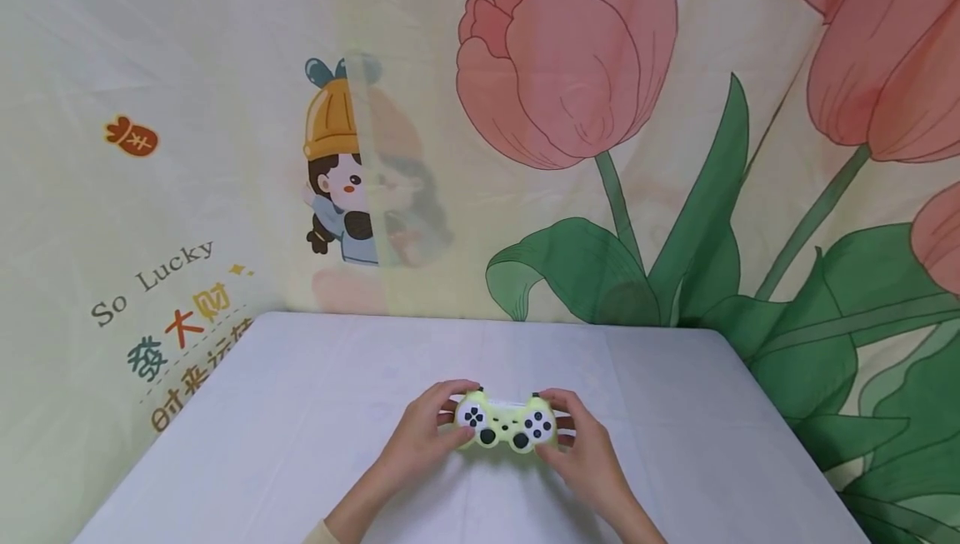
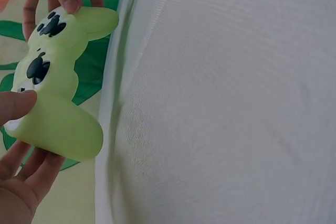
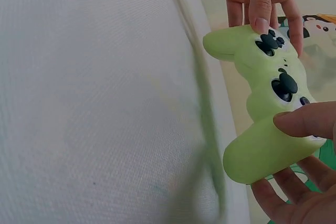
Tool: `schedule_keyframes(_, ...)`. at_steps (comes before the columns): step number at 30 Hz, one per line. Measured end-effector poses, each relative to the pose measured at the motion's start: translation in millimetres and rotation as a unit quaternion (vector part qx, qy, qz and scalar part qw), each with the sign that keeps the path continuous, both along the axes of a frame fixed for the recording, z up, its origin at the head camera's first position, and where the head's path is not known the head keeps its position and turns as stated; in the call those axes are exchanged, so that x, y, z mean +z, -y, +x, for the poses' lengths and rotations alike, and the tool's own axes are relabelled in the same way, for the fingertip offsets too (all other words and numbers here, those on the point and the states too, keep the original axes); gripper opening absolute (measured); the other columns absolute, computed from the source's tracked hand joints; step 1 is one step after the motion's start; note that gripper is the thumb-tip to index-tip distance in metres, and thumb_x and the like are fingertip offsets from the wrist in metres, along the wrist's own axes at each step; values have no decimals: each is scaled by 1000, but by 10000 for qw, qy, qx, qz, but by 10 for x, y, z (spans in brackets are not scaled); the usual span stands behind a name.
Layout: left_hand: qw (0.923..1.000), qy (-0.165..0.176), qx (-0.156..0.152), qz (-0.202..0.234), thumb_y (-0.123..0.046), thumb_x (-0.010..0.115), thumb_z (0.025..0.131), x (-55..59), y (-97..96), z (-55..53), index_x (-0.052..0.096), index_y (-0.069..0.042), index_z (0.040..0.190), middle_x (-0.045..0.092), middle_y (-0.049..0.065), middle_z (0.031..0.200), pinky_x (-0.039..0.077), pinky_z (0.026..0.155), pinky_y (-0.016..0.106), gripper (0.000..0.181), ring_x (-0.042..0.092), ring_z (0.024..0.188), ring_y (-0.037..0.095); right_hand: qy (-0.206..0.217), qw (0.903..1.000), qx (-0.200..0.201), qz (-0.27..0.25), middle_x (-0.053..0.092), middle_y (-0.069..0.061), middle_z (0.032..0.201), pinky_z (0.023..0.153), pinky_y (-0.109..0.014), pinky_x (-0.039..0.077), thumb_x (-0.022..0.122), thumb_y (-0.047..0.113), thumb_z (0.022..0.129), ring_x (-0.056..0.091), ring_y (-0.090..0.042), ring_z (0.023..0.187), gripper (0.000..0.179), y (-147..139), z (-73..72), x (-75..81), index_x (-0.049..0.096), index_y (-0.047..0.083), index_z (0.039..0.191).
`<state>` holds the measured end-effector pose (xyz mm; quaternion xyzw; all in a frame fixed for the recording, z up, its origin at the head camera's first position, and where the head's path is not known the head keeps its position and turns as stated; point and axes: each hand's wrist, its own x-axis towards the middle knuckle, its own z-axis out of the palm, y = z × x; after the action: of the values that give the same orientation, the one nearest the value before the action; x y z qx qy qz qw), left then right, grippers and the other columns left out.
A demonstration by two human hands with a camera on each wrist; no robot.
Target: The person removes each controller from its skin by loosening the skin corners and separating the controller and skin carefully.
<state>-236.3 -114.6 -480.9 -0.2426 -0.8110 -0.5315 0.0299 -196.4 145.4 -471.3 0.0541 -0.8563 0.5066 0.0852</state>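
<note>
Both hands hold a pale green game controller (image 1: 505,423) up over the white table, its black thumbsticks and buttons facing the head camera. My left hand (image 1: 427,431) grips its left end, thumb on the front face and fingers curled behind. At the right end, my right hand (image 1: 588,448) pinches it the same way. The left wrist view shows the controller (image 2: 58,93) from its handle side, with the left thumb (image 2: 18,105) near a thumbstick. In the right wrist view, the right thumb (image 3: 304,120) lies across the controller's (image 3: 262,150) near handle.
A white-covered table (image 1: 337,377) spreads below the hands, and a soft shadow falls on it beneath the controller. Behind it hangs a cloth backdrop (image 1: 247,52) printed with pink tulips, green leaves, a cartoon figure and lettering.
</note>
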Motion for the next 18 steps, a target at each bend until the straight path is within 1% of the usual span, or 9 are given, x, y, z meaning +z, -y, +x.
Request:
schedule_keyframes(3, 10000, -11, -11, -96, 7, 81, 86, 3, -17, -7, 64, -17, 136, 64, 6, 135, 58, 98, 32, 58, 67, 111, 29, 42, 10000, -33, -46, 69, -9, 128, 88, -34, 61, 85, -13, 75, 69, -24, 106, 70, -8, -2, -10, 61, 17, 133)
schedule_keyframes(8, 9998, 38, 2, -189, 9, 83, 84, -9, -17, -9, 64, -15, 132, 62, 7, 134, 58, 97, 30, 57, 66, 110, 25, 135, 9999, 17, 35, 68, -9, 131, 89, -34, 61, 86, -14, 74, 69, -23, 107, 70, 4, -9, -26, 62, 15, 132)
schedule_keyframes(12, 9996, 73, 20, -263, 9, 84, 83, -13, -10, -8, 64, -17, 130, 61, 6, 133, 58, 97, 29, 57, 65, 112, 23, 205, 9997, 88, 45, 67, -7, 131, 89, -35, 62, 87, -14, 74, 69, -25, 109, 69, 11, -3, -27, 62, 16, 131)
schedule_keyframes(18, 9995, 141, -85, -267, 2, 83, 88, -8, 0, 0, 63, -19, 131, 62, 5, 133, 57, 100, 30, 52, 64, 116, 25, 223, 9993, 275, 114, 66, -5, 131, 90, -35, 61, 86, -9, 80, 68, -25, 111, 64, -43, 13, -17, 61, 17, 132)
